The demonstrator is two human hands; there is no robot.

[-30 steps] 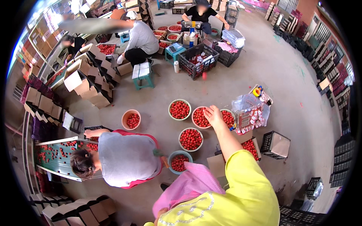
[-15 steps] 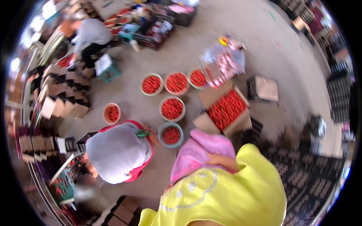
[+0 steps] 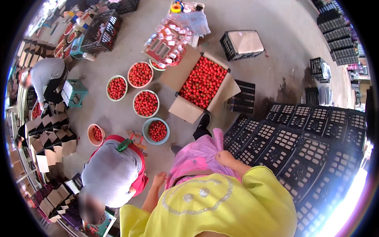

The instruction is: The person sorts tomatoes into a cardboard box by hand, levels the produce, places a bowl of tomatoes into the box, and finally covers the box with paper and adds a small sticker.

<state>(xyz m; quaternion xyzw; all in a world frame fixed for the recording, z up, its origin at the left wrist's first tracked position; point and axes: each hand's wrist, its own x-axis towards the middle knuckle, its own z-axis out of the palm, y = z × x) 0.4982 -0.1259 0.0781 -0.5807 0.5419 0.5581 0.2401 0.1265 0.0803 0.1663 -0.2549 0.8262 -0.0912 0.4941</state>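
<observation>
A: Where is the pink checked cloth apron (image 3: 197,158)?
B: At the wearer's front, its folds gripped by the right hand (image 3: 226,158).
A: The left hand (image 3: 159,180)?
B: Beside the apron; whether open or closed, I cannot tell.
A: Beyond?
B: An open brown cardboard box (image 3: 186,110) of small red tomatoes (image 3: 203,82), near a round light-blue basin (image 3: 145,131).

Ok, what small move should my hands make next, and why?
I'd probably let go of the pink cloth with your right hand: it looks gripped there, while your left hand, beside the cloth, seems to hold nothing. The open carton of red tomatoes is just ahead, near your shoe, so having both hands free may help.
</observation>
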